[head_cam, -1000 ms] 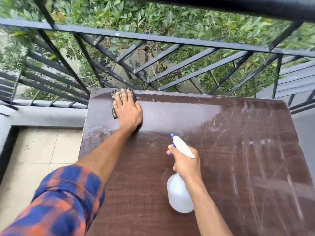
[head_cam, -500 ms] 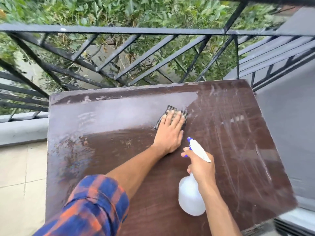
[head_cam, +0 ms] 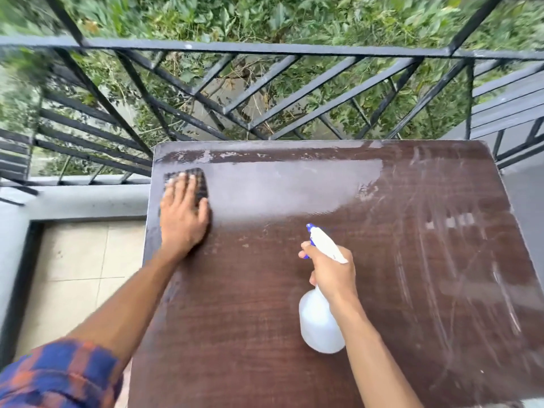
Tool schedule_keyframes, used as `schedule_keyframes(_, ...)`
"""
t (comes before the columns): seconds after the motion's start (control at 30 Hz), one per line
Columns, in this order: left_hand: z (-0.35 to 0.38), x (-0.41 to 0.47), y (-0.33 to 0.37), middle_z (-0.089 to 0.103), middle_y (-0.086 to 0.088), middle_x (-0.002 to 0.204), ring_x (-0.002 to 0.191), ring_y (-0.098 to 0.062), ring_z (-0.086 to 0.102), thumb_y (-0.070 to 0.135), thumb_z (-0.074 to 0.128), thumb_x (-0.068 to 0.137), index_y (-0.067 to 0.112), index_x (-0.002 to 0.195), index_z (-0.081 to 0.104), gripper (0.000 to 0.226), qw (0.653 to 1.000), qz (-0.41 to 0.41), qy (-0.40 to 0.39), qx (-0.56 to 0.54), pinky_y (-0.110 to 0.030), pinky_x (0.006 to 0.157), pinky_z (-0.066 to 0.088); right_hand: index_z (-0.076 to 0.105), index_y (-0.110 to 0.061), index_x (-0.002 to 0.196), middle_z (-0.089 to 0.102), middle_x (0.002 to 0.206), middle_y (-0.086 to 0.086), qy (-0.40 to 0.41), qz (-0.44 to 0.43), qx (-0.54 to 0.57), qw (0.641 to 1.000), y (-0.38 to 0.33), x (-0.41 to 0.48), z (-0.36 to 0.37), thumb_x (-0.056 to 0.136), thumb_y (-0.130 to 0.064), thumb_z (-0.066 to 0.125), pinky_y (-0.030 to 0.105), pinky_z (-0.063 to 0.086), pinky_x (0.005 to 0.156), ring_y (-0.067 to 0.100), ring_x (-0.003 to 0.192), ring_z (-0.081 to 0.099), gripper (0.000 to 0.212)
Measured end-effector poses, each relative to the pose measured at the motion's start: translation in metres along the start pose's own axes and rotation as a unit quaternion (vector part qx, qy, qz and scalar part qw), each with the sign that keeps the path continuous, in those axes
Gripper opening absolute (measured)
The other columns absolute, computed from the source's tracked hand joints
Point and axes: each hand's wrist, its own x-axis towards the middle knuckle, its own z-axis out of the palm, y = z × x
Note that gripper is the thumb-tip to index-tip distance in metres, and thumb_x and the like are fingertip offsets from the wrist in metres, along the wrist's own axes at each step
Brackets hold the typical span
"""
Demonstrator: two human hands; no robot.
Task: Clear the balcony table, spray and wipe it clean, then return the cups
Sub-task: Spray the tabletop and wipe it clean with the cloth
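Observation:
The dark brown wooden table (head_cam: pixel 265 334) fills the middle of the head view, with a wet shiny band across its far half and dry streaks on the right. My left hand (head_cam: pixel 182 216) presses flat on a dark checked cloth (head_cam: pixel 195 179) at the table's far left corner. My right hand (head_cam: pixel 332 272) grips the neck of a white spray bottle (head_cam: pixel 319 325) with a blue nozzle, held above the table's middle. No cups are in view.
A black metal railing (head_cam: pixel 265 50) runs right behind the table's far edge, with green plants beyond it. A grey ledge (head_cam: pixel 88 201) and pale floor tiles (head_cam: pixel 73 275) lie to the left of the table.
My left hand has slid the cloth from the table's middle back to the far left corner. The right hand with the bottle has stayed nearly in place.

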Motion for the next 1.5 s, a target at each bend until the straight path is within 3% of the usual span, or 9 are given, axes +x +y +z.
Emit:
schedule_keyframes(0.13,-0.005,-0.026,-0.027,0.031,-0.022,0.159,0.147,-0.04,0.027,0.042,0.035,0.099,0.007,0.154,0.032,0.065,0.995,-0.101,0.017,0.01,-0.048,0.124,0.016,0.074,-0.011,0.072,0.077,0.084,0.009,-0.016,-0.001,-0.006,1.0,0.008,-0.009,0.006,0.089,-0.022,0.075,0.028,0.041,0.053,0.02,0.042,0.044,0.02)
schedule_keyframes(0.27,0.005,-0.047,0.019,0.028,-0.017,0.162,0.148,-0.041,0.023,0.041,0.041,0.1,0.009,0.156,0.028,0.066,0.967,-0.248,0.054,-0.026,-0.051,0.121,0.017,0.075,-0.01,0.073,0.076,0.081,0.013,-0.009,0.001,-0.007,1.0,0.018,-0.014,-0.008,0.089,-0.019,0.075,0.024,0.039,0.045,0.02,0.044,0.044,0.019)
schedule_keyframes(0.33,0.013,-0.053,0.053,0.024,-0.015,0.164,0.15,-0.04,0.02,0.041,0.04,0.1,0.01,0.157,0.026,0.066,0.963,-0.262,0.043,-0.043,-0.052,0.121,0.017,0.075,-0.009,0.073,0.074,0.079,0.012,0.003,0.004,-0.003,1.0,0.023,-0.016,-0.021,0.089,-0.018,0.075,0.023,0.039,0.043,0.021,0.044,0.043,0.018)
schedule_keyframes(0.57,0.051,-0.081,0.194,0.023,-0.012,0.165,0.152,-0.037,0.014,0.039,0.036,0.101,0.011,0.157,0.027,0.064,0.996,0.033,-0.06,-0.052,-0.054,0.122,0.015,0.079,-0.015,0.078,0.077,0.085,0.017,0.084,0.023,0.049,0.995,0.039,-0.013,-0.071,0.09,-0.018,0.076,0.028,0.037,0.05,0.022,0.043,0.039,0.012)
schedule_keyframes(0.73,0.069,-0.125,0.264,0.021,-0.006,0.166,0.154,-0.033,0.009,0.041,0.029,0.099,0.015,0.158,0.028,0.065,0.934,0.307,-0.179,-0.041,-0.052,0.123,0.013,0.074,-0.017,0.071,0.069,0.077,0.018,0.122,0.014,0.067,0.99,0.041,-0.018,-0.095,0.089,-0.012,0.076,0.032,0.035,0.052,0.024,0.043,0.038,0.019)
schedule_keyframes(0.9,0.064,-0.119,0.233,0.027,-0.005,0.164,0.153,-0.03,0.018,0.047,0.04,0.099,0.018,0.156,0.033,0.064,0.912,0.377,-0.161,-0.03,-0.046,0.124,0.016,0.074,-0.015,0.072,0.067,0.075,0.017,0.096,0.011,0.054,0.994,0.047,-0.027,-0.09,0.09,-0.015,0.076,0.032,0.036,0.054,0.022,0.042,0.038,0.017)
schedule_keyframes(1.2,0.004,-0.142,0.032,0.04,-0.014,0.157,0.147,-0.034,0.032,0.036,0.045,0.1,0.009,0.15,0.044,0.057,0.997,0.064,-0.012,-0.027,-0.049,0.12,0.027,0.075,-0.007,0.081,0.078,0.091,0.009,-0.043,-0.017,0.005,0.999,0.047,-0.054,-0.048,0.093,-0.016,0.073,0.019,0.039,0.042,0.017,0.04,0.039,0.015)
schedule_keyframes(1.33,-0.009,-0.17,-0.019,0.039,-0.02,0.156,0.144,-0.04,0.032,0.04,0.037,0.1,0.007,0.151,0.039,0.061,0.994,-0.11,0.016,0.008,-0.05,0.121,0.024,0.077,-0.006,0.083,0.08,0.1,0.01,-0.088,-0.029,-0.008,0.996,0.05,-0.066,-0.038,0.092,-0.017,0.073,0.02,0.039,0.043,0.016,0.039,0.04,0.014)
schedule_keyframes(1.5,-0.006,-0.208,0.018,0.03,-0.022,0.159,0.146,-0.043,0.026,0.037,0.041,0.1,0.004,0.154,0.032,0.064,0.958,-0.283,0.044,-0.008,-0.054,0.12,0.018,0.077,-0.01,0.081,0.08,0.092,0.007,-0.108,-0.031,-0.031,0.993,0.064,-0.073,-0.043,0.091,-0.02,0.074,0.025,0.04,0.048,0.018,0.041,0.042,0.015)
